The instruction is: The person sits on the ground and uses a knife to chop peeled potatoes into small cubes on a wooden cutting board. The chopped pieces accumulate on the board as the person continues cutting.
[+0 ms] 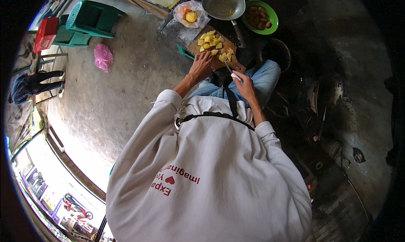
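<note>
Before my lap lies a wooden cutting board (194, 47) with many pale yellow cubes, probably potato (210, 39), heaped on its far half. My right hand (245, 85) grips the white handle of a knife (233, 74). The blade points away from me, its tip among a few cut pieces (226, 56) on the board's right side. At the board's near left edge rests my left hand (202, 66), fingers bent, next to a single yellow piece (214, 52). Whether those fingers press on anything is hidden from this angle.
Beyond the board are a clear plastic bag (180, 12) holding a yellow lump (191, 17), a metal frying pan (218, 3) and a green plate (274, 20) of browned food (260, 19). Green plastic stools (91, 19) and a pink bag (103, 57) are leftward. A person (31, 84) is at far left.
</note>
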`<state>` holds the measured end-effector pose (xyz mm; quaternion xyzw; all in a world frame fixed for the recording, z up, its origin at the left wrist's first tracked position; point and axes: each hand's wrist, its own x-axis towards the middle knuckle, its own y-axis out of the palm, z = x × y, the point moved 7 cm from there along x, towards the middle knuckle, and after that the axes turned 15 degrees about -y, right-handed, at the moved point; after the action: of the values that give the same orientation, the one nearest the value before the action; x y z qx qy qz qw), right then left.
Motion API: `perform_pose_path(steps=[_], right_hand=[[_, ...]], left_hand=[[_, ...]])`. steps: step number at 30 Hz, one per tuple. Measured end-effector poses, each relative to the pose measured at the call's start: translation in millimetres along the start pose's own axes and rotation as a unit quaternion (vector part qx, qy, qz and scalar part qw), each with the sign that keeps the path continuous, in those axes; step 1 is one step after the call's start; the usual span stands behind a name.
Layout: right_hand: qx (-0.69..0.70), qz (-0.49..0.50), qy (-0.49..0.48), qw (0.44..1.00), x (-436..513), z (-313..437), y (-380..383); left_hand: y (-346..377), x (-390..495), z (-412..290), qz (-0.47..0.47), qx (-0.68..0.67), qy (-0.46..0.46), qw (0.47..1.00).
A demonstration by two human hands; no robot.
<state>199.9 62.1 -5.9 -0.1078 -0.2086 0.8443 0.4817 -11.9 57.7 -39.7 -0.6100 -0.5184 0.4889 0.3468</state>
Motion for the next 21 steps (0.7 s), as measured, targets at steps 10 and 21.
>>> perform_pose_path(steps=[10,21], right_hand=[[-0.067,0.058,-0.012,0.996,10,9,7],[-0.067,0.106,0.005,0.992,18,9,12]], left_hand=[[7,-44,-5,-0.054,-0.069,0.088,0.992],[16,-46,-3,-0.014,-0.006,0.024,1.0]])
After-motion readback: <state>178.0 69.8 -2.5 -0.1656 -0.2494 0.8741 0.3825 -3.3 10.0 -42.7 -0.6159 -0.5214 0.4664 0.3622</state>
